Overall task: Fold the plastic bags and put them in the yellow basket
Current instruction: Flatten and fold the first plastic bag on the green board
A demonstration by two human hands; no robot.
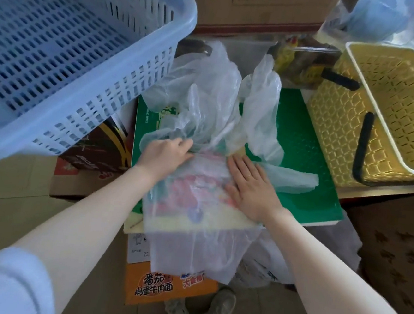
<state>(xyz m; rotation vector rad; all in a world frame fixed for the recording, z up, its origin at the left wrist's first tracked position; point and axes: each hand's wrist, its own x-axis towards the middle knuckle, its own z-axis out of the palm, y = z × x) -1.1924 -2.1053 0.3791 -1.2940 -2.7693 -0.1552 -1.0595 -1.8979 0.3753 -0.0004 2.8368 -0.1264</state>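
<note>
Translucent plastic bag [198, 181] lies spread over a green board [300, 165], lower edge hanging off the near side. Left hand [166, 155]: grip curled onto the bag's bunched upper part. Right hand [250, 188]: grip released, fingers flat, pressing the bag down. Yellow basket [385, 110] sits right of the board; blue basket [59, 56] upper left.

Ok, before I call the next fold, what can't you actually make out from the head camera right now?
- Yellow basket: its right side is cut off by the frame edge, so part of its inside is unseen.
- Left hand: fingertips are buried in the translucent plastic bag, so its grip is unclear.
- Print under the bag beside the flat right hand: blurred by plastic.
- Blue basket: cut off at the left.
</note>
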